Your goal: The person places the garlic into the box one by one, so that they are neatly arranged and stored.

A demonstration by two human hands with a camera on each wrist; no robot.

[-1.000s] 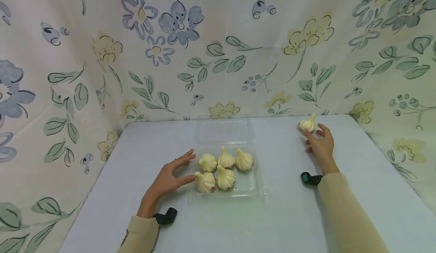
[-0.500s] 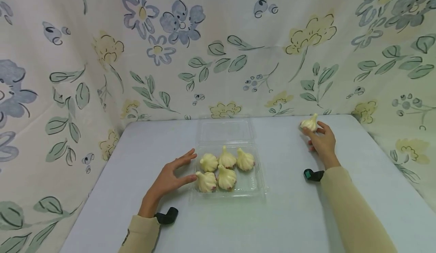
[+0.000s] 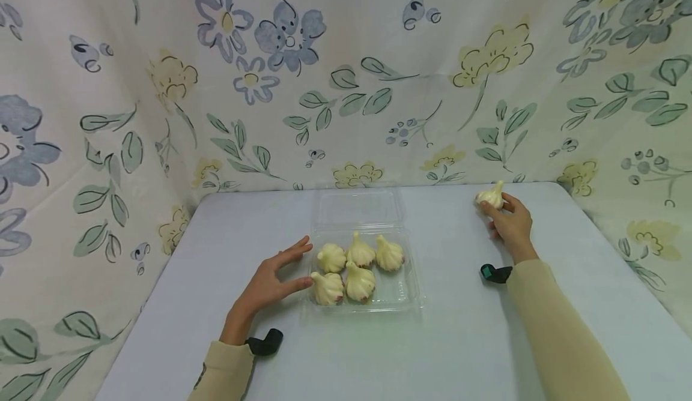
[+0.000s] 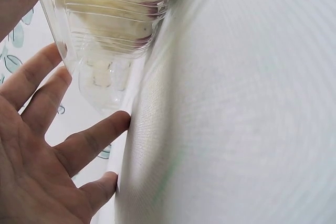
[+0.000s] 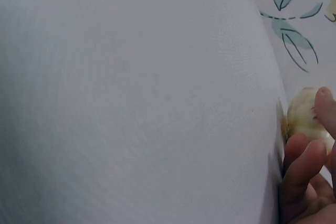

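Observation:
A clear plastic clamshell box [image 3: 399, 296] sits mid-table with its lid [image 3: 357, 209] folded back. Several garlic bulbs [image 3: 359, 282] fill its left and back parts. My left hand [image 3: 265, 284] is spread at the box's left side, thumb and fingertips right at its wall. In the left wrist view, the fingers [image 4: 97, 137] are extended along the ribbed box wall [image 4: 113, 11]. Far off at the back right, my right hand [image 3: 515, 226] pinches a single garlic bulb [image 3: 490, 197] between thumb and fingers. The right wrist view shows the thumb against that bulb [image 5: 304, 116], close to the tabletop.
The white table [image 3: 346, 359] ends just behind the single bulb and the lid. A floral curtain [image 3: 346, 89] hangs behind and along both sides. Each wrist wears a black camera, one on the left [image 3: 265, 342] and one on the right [image 3: 496, 274].
My right thumb and fingers have closed in around the single bulb, which stays at about the same spot. The left hand and the box have not moved.

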